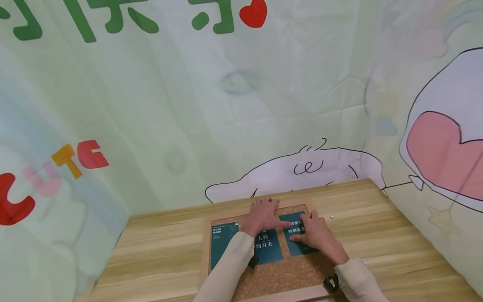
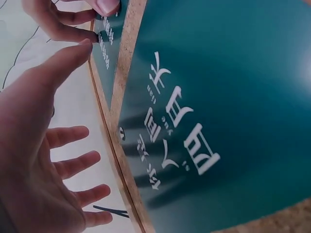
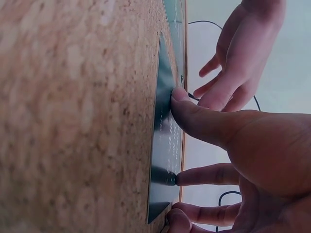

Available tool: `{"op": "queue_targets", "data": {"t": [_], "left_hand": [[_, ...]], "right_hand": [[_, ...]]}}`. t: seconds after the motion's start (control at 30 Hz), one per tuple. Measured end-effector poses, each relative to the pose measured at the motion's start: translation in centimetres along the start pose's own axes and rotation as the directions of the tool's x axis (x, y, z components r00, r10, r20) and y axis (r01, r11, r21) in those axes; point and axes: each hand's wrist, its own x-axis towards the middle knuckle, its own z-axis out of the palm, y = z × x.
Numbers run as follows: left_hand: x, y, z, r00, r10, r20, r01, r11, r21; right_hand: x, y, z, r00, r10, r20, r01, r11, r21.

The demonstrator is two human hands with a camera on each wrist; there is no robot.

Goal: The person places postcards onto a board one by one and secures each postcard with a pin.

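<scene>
Three teal cards with white Chinese characters lie on a cork board (image 1: 271, 279) with a wooden frame. My right hand (image 1: 316, 231) rests on the right card (image 1: 298, 248), thumb and a fingertip against its surface; its other fingers bend at the card's edge in the right wrist view. Spread over the top of the middle card (image 1: 269, 251), my left hand (image 1: 262, 216) stretches its thumb to the right card's upper left. Its other fingers extend past the board's top edge. A small pin (image 2: 121, 133) sits at the middle card's top. The left card (image 1: 222, 239) has a pin (image 1: 236, 224) near its upper right corner.
The board lies on a wood-grain table (image 1: 158, 251). A small pale round item (image 1: 332, 217) rests on the table to the right of the board. Behind the table hangs a printed cloth (image 1: 170, 105) with cartoon drawings. A dark device (image 1: 331, 283) is on my right wrist.
</scene>
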Motion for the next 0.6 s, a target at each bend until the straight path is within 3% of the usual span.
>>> {"op": "queue_targets", "data": {"t": [0.2,0.33,0.6], "left_hand": [[0.63,0.01,0.30,0.998,-0.031,0.052,0.030,0.999,0.018],[0.69,-0.19,0.46,0.996,-0.052,0.072,0.054,0.998,-0.021],[0.76,-0.20,0.63,0.997,-0.063,0.054,0.066,0.996,-0.067]], "right_hand": [[0.10,-0.03,0.13,1.000,0.009,-0.001,-0.009,1.000,0.003],[0.15,0.01,0.27,1.000,0.020,0.001,-0.020,1.000,0.019],[-0.06,0.49,0.12,1.000,0.006,-0.008,-0.006,0.997,0.077]]}}
